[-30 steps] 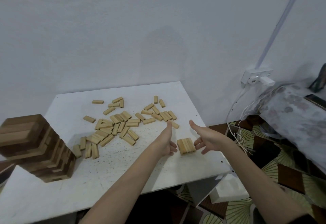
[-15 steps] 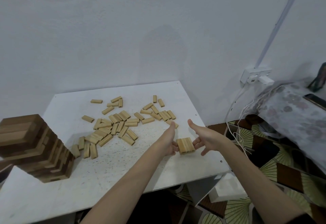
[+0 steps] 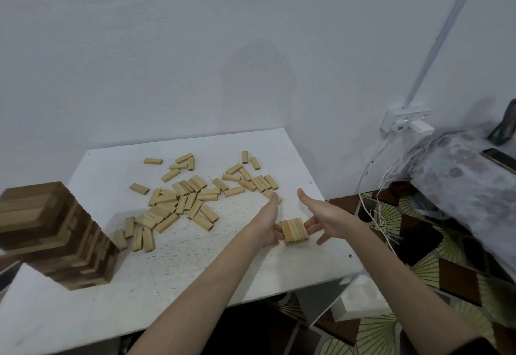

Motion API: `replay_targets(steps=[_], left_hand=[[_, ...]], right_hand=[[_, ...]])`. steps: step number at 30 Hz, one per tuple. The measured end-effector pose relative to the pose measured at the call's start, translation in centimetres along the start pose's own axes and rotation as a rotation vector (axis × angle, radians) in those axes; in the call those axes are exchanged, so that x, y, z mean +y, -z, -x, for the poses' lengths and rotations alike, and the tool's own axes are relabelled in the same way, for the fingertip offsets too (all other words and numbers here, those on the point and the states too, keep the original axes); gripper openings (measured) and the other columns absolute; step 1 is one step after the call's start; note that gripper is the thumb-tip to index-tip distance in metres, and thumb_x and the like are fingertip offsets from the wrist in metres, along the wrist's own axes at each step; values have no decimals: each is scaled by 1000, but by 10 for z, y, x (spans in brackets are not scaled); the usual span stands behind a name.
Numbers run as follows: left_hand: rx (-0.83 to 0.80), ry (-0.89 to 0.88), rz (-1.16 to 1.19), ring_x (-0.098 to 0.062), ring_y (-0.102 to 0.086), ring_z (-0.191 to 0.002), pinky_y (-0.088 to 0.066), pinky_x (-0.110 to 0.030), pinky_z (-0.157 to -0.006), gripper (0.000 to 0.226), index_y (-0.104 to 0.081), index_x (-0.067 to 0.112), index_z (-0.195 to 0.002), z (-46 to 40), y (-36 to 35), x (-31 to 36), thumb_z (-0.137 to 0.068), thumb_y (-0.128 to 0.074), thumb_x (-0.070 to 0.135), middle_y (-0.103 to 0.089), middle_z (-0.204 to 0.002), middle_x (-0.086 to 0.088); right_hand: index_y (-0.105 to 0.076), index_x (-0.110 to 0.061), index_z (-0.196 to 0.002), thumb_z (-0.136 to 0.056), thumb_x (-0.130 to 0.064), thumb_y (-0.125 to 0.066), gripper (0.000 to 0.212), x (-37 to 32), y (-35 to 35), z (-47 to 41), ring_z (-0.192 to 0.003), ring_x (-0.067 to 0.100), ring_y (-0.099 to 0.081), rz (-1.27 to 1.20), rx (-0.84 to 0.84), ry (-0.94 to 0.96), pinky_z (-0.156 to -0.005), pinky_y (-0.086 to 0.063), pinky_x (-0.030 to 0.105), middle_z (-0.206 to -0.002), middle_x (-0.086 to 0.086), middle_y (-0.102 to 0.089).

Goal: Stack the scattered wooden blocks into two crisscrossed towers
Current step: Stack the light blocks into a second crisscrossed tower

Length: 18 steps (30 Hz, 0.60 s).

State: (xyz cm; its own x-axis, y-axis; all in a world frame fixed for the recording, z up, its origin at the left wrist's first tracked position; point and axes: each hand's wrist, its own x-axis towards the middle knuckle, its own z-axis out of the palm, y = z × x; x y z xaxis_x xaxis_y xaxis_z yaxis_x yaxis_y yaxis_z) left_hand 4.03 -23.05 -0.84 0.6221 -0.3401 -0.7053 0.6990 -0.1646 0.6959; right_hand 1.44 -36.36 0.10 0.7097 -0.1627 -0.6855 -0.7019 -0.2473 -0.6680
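While most of the pale wooden blocks (image 3: pixel 192 198) lie scattered across the middle and far part of the white worktop (image 3: pixel 173 276), a small square layer of blocks (image 3: pixel 293 231) laid side by side sits flat near the worktop's right edge, between the person's two hands. The left hand (image 3: pixel 268 224) stands edge-on against the layer's left side, thumb pointing away from the camera, its fingers extended and touching the blocks. The right hand (image 3: pixel 321 216) is spread on the other side, thumb raised, its straight fingertips at the layer's right side; whether they actually touch the wood cannot be told. Neither hand curls around anything. At the worktop's near-left corner stands a finished tower (image 3: pixel 55 236) of darker and lighter blocks in crisscrossed layers, looming large and leaning in the wide-angle view. Beyond the right edge, a wall socket (image 3: pixel 405 120) with a plugged charger feeds white cables (image 3: pixel 374 198) that hang down toward a patterned floor (image 3: pixel 418 265).
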Motion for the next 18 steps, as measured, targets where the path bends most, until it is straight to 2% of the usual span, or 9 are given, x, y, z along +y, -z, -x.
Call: replay_targets(steps=[3, 7, 11, 13, 15, 18], left_hand=[[24, -16, -16, -37, -54, -111, -35, -43, -105, 76, -12, 9, -149, -1, 4, -1, -95, -19, 61, -37, -139, -30], [133, -119, -109, -28, -55, -98, -45, -36, -84, 66, -33, 4, -140, -3, 24, 0, -97, -32, 54, -50, -119, -16], [302, -357, -199, -19, -59, -88, -46, -30, -78, 35, -52, 3, -120, 0, 59, -5, -99, -43, 29, -60, -107, -6], [388, -457, -240, -16, -60, -85, -46, -22, -71, 24, -56, 4, -111, 6, 80, -14, -98, -45, 22, -63, -104, -5], [481, -546, -310, -16, -60, -86, -45, -18, -71, 16, -60, 8, -102, 11, 102, -28, -96, -49, 17, -65, -101, -5], [580, -608, -470, -12, -58, -89, -40, -13, -70, 11, -61, 14, -96, 15, 135, -49, -95, -50, 12, -64, -98, -1]], right_hand=[[-20, -12, -150, -90, -69, -27, 83, 0, 0, -2, -121, 38, -49, 44, 30, 13, -99, -41, 55, -135, 26, -46], [-38, 0, -139, -97, -54, -34, 69, -7, -9, -6, -104, 32, -54, 171, 181, 172, -82, -43, 38, -133, 24, -49], [-52, -12, -129, -95, -36, -51, 42, -15, -31, -14, -113, 23, -55, 150, 237, 377, -90, -46, 34, -129, 7, -55], [-56, -13, -125, -94, -27, -54, 34, -17, -50, -17, -109, 19, -57, 144, 231, 449, -84, -45, 28, -122, 5, -59], [-61, -16, -119, -93, -22, -55, 27, -16, -72, -21, -103, 15, -58, 155, 226, 503, -83, -45, 25, -113, 2, -61], [-64, -23, -107, -90, -22, -57, 19, -11, -104, -34, -93, 10, -61, 251, 250, 551, -88, -52, 32, -99, -8, -63]])
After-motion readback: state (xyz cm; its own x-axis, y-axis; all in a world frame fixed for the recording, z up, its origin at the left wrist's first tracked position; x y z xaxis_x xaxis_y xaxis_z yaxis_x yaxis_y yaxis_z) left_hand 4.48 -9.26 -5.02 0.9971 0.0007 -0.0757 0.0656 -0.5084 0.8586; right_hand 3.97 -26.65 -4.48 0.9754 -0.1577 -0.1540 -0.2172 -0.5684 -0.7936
